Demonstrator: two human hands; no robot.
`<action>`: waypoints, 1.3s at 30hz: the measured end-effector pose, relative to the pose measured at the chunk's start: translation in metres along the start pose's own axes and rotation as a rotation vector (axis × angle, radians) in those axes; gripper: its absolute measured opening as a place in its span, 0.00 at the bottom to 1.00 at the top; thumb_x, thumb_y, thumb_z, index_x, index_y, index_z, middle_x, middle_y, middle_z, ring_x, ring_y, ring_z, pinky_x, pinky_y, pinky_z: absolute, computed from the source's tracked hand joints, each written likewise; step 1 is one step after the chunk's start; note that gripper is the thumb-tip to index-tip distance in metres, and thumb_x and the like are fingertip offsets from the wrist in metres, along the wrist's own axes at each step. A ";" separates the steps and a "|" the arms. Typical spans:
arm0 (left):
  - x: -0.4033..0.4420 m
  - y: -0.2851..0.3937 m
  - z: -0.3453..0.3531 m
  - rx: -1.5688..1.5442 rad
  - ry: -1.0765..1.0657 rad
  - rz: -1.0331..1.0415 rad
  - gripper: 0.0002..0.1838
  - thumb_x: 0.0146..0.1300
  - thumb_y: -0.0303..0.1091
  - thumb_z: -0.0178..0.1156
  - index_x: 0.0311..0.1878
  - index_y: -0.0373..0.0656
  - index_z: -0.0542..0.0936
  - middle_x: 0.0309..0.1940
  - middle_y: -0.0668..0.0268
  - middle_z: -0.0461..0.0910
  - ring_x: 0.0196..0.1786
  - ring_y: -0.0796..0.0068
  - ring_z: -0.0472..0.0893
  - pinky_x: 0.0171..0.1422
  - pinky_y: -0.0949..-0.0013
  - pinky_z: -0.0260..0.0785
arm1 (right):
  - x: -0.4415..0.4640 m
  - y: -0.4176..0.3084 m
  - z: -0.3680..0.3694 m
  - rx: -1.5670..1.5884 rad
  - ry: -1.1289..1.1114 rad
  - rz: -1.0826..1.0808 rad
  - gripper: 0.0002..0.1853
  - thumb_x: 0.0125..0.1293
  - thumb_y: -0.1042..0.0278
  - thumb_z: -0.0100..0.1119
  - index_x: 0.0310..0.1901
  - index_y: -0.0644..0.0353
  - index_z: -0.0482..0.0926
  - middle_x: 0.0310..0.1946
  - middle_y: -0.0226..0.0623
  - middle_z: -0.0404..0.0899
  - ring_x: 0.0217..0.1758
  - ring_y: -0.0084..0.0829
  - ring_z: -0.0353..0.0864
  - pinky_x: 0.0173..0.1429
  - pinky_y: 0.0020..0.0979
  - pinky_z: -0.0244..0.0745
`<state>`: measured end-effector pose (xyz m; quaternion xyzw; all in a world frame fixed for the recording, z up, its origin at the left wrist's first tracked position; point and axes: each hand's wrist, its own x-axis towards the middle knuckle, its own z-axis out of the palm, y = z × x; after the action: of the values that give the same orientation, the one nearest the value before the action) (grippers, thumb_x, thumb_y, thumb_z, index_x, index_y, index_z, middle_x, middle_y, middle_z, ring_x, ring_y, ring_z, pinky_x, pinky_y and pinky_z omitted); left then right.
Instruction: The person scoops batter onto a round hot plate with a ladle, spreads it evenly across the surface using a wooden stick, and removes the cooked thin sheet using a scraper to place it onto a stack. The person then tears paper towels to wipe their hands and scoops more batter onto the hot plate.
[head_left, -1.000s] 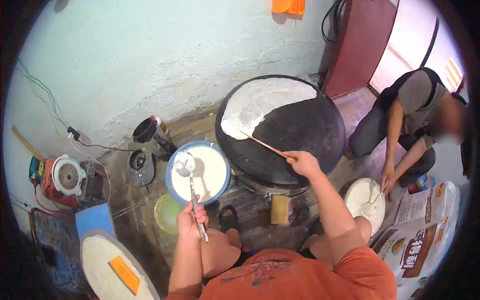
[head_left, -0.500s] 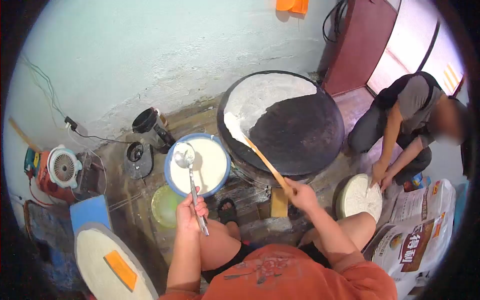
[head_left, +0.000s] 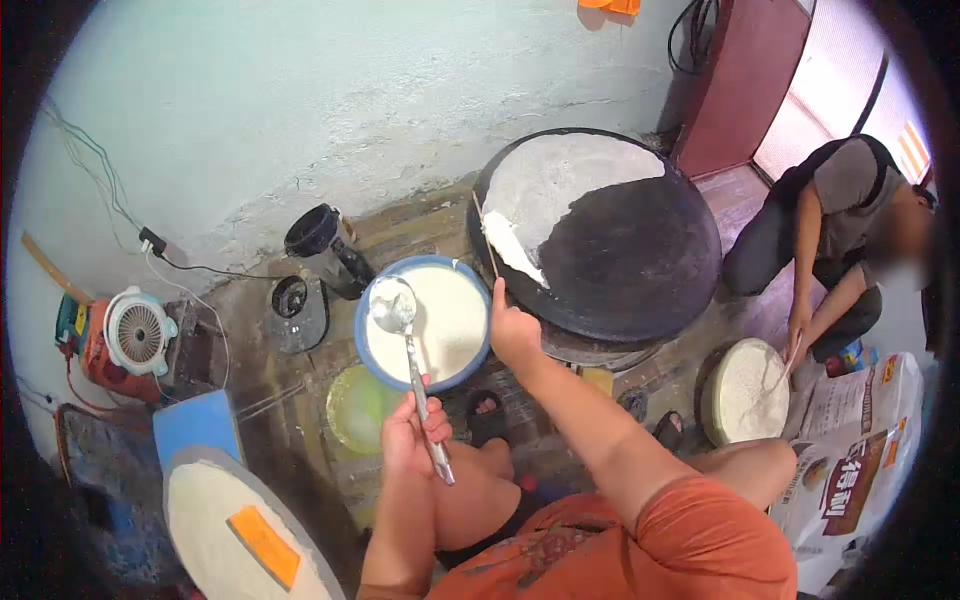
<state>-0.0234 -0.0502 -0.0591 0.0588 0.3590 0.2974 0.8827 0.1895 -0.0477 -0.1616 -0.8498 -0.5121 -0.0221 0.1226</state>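
Observation:
A metal ladle (head_left: 417, 385) is gripped in my left hand (head_left: 415, 435), fingers wrapped around its handle. Its batter-smeared bowl hangs over a blue basin (head_left: 366, 352) of creamy white batter. My right hand (head_left: 515, 328) is closed on a thin wooden spreader (head_left: 487, 245) at the left edge of a large round black griddle (head_left: 640, 265). A pale batter layer (head_left: 565, 170) covers the griddle's far and left part. A thicker white strip of batter lies along the left, close to the spreader; the dark surface shows at the right and near side.
At the right, a co-worker (head_left: 835, 230) bends over a round tub (head_left: 752, 395) of pale mixture. Beside it stands a white printed sack (head_left: 850, 450). On the left are a black jug (head_left: 325, 245), a fan (head_left: 138, 330), a greenish basin (head_left: 345, 410) and an orange scraper (head_left: 265, 545).
My right hand has moved left with the spreader, from the griddle's near side to its left edge, and the spreader now points away from me. The view has shifted slightly left.

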 end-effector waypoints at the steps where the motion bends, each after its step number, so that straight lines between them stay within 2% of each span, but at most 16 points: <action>1: 0.000 0.000 -0.006 -0.032 -0.044 -0.009 0.15 0.68 0.37 0.38 0.55 0.45 0.66 0.24 0.66 0.64 0.19 0.79 0.61 0.20 0.76 0.55 | -0.003 0.001 -0.001 0.055 -0.059 0.062 0.39 0.51 0.75 0.49 0.64 0.72 0.43 0.24 0.45 0.76 0.22 0.39 0.77 0.26 0.36 0.73; 3: 0.002 0.003 -0.013 -0.124 -0.079 -0.051 0.16 0.68 0.38 0.39 0.55 0.45 0.66 0.24 0.65 0.65 0.19 0.78 0.62 0.20 0.75 0.55 | -0.022 0.005 -0.019 0.099 -0.121 0.127 0.39 0.54 0.75 0.47 0.65 0.70 0.40 0.26 0.49 0.76 0.23 0.42 0.78 0.28 0.39 0.74; 5: 0.002 0.005 -0.017 -0.188 -0.120 -0.081 0.16 0.68 0.38 0.39 0.55 0.45 0.66 0.25 0.65 0.66 0.20 0.78 0.62 0.20 0.75 0.56 | -0.062 0.006 -0.043 0.270 -0.140 0.231 0.41 0.50 0.76 0.49 0.66 0.67 0.40 0.28 0.50 0.77 0.25 0.46 0.78 0.30 0.42 0.73; 8: 0.000 0.007 -0.013 -0.116 -0.071 -0.053 0.16 0.68 0.38 0.40 0.55 0.45 0.66 0.25 0.64 0.66 0.20 0.78 0.63 0.20 0.75 0.55 | -0.086 -0.011 -0.056 0.368 -0.192 0.309 0.41 0.51 0.76 0.48 0.66 0.64 0.38 0.31 0.54 0.76 0.28 0.49 0.78 0.34 0.44 0.73; 12: -0.001 0.007 -0.013 -0.078 -0.070 -0.033 0.16 0.68 0.38 0.40 0.54 0.45 0.66 0.25 0.64 0.66 0.20 0.78 0.63 0.20 0.75 0.56 | -0.023 -0.029 -0.015 0.284 -0.139 0.198 0.40 0.53 0.75 0.48 0.66 0.65 0.39 0.33 0.54 0.76 0.30 0.49 0.78 0.34 0.43 0.73; 14: -0.002 0.009 -0.014 -0.111 -0.070 -0.068 0.16 0.68 0.38 0.39 0.54 0.44 0.66 0.25 0.65 0.66 0.20 0.78 0.63 0.19 0.76 0.56 | -0.002 -0.027 -0.008 0.231 -0.175 0.338 0.40 0.55 0.73 0.47 0.66 0.64 0.38 0.35 0.54 0.76 0.32 0.50 0.78 0.35 0.42 0.73; 20: -0.001 0.011 -0.020 -0.094 -0.073 -0.036 0.15 0.68 0.38 0.39 0.53 0.44 0.66 0.25 0.66 0.65 0.20 0.80 0.62 0.19 0.77 0.56 | -0.083 -0.012 -0.050 0.349 -0.207 0.439 0.41 0.53 0.74 0.47 0.66 0.65 0.37 0.34 0.55 0.76 0.30 0.46 0.79 0.32 0.42 0.73; 21: -0.002 0.009 -0.019 -0.095 -0.074 -0.041 0.15 0.68 0.38 0.39 0.53 0.44 0.66 0.25 0.66 0.65 0.20 0.80 0.62 0.19 0.77 0.56 | -0.080 -0.016 -0.048 0.345 -0.208 0.442 0.41 0.53 0.74 0.47 0.66 0.65 0.37 0.34 0.55 0.76 0.30 0.46 0.79 0.32 0.42 0.73; 23: -0.004 0.008 -0.016 -0.054 -0.071 0.017 0.15 0.68 0.38 0.39 0.53 0.44 0.66 0.25 0.66 0.65 0.20 0.80 0.62 0.19 0.77 0.55 | -0.063 -0.034 -0.029 0.283 -0.236 0.352 0.38 0.55 0.74 0.47 0.66 0.65 0.41 0.28 0.47 0.77 0.27 0.43 0.80 0.29 0.40 0.75; 24: -0.004 0.008 -0.015 -0.046 -0.073 0.022 0.15 0.68 0.38 0.39 0.53 0.44 0.66 0.25 0.66 0.65 0.20 0.80 0.62 0.19 0.77 0.55 | -0.056 -0.036 -0.016 0.257 -0.053 0.231 0.37 0.55 0.75 0.46 0.66 0.66 0.43 0.26 0.46 0.77 0.25 0.43 0.79 0.28 0.40 0.75; 27: -0.004 0.011 -0.018 -0.054 -0.083 -0.022 0.15 0.67 0.37 0.43 0.53 0.43 0.68 0.25 0.68 0.65 0.20 0.82 0.62 0.18 0.78 0.55 | -0.044 -0.019 -0.008 0.266 0.052 0.331 0.38 0.54 0.75 0.47 0.66 0.66 0.42 0.26 0.47 0.76 0.25 0.44 0.79 0.28 0.42 0.74; 29: -0.001 0.011 -0.022 -0.044 -0.074 -0.033 0.15 0.67 0.37 0.42 0.53 0.43 0.68 0.25 0.68 0.65 0.20 0.82 0.62 0.18 0.78 0.55 | -0.067 -0.002 -0.027 0.289 0.042 0.370 0.40 0.52 0.75 0.48 0.66 0.66 0.40 0.26 0.50 0.76 0.26 0.46 0.78 0.29 0.43 0.73; 31: 0.002 0.012 -0.018 -0.039 -0.071 -0.020 0.15 0.67 0.38 0.42 0.53 0.43 0.68 0.25 0.68 0.65 0.20 0.82 0.62 0.19 0.78 0.55 | -0.093 0.002 -0.046 0.406 -0.161 0.471 0.43 0.53 0.75 0.48 0.66 0.64 0.33 0.34 0.56 0.75 0.29 0.51 0.77 0.34 0.45 0.71; 32: 0.000 0.012 -0.019 -0.028 -0.045 -0.007 0.16 0.67 0.38 0.42 0.53 0.43 0.68 0.25 0.68 0.64 0.20 0.82 0.62 0.19 0.78 0.55 | -0.103 -0.007 -0.046 0.395 -0.084 0.464 0.42 0.53 0.75 0.48 0.66 0.64 0.35 0.30 0.54 0.76 0.28 0.50 0.77 0.34 0.45 0.71; 36: 0.003 0.007 -0.020 -0.016 -0.058 0.017 0.16 0.67 0.38 0.42 0.53 0.43 0.68 0.25 0.68 0.64 0.20 0.81 0.62 0.20 0.78 0.55 | -0.076 -0.028 -0.021 0.297 -0.151 0.295 0.43 0.51 0.77 0.51 0.66 0.64 0.38 0.30 0.51 0.76 0.29 0.46 0.79 0.32 0.42 0.74; 39: 0.000 0.010 -0.018 -0.044 -0.066 -0.053 0.15 0.67 0.38 0.42 0.53 0.43 0.69 0.24 0.68 0.64 0.20 0.81 0.63 0.20 0.78 0.56 | -0.077 -0.004 -0.019 0.335 -0.094 0.419 0.43 0.51 0.77 0.50 0.66 0.63 0.36 0.30 0.51 0.76 0.30 0.46 0.79 0.33 0.43 0.73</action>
<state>-0.0401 -0.0440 -0.0697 0.0396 0.3247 0.2795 0.9027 0.1511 -0.1172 -0.1550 -0.9051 -0.3270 0.1284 0.2396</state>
